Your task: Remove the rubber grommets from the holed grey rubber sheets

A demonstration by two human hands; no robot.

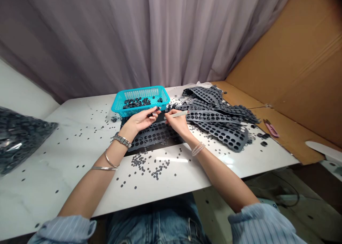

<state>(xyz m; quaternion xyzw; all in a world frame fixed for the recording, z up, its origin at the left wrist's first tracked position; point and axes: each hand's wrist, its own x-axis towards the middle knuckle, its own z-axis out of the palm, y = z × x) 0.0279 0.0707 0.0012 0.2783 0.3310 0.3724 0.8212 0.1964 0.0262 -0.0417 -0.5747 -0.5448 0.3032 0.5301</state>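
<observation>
Right here on the white marble-look table (48,158), small black rubber discs (141,162) lie scattered, a punched dark sheet (153,135) just beneath the hands. Left hand (141,121) curled, pinching a small dark piece (155,114); right hand (176,123) gripping a pale slim stick (177,114). Beyond, a teal basket (140,100), then grey curtains (107,41).

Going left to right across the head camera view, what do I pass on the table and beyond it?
Bag of black discs → teal basket → punched grey sheets → pink snips
</observation>
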